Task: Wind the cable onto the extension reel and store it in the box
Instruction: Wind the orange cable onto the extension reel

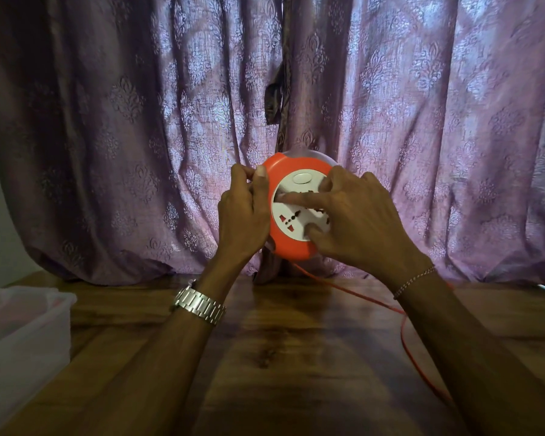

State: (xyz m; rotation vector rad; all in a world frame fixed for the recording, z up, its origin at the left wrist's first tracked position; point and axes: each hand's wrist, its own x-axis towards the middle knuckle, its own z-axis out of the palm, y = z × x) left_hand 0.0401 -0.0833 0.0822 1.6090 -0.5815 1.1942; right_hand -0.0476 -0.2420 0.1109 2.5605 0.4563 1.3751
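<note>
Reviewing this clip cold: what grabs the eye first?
The orange extension reel, held up mid-frame before the purple curtain: the left hand grips its rim, the right hand lays fingers on its white socket face. Its orange cable trails down-right over the wooden table.

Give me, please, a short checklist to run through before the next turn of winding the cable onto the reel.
1. Reel held firmly: ok. The left hand grips its orange rim and it is lifted off the table.
2. Winding hand in place: ok. The right hand has its fingers on the white socket face.
3. Cable free to feed: ok as far as seen. It trails loose across the table to the right, with no knot in view.
4. Cable's far end and plug: cannot tell, out of view.
5. Box ready: ok. It stands open at the left edge.
</note>
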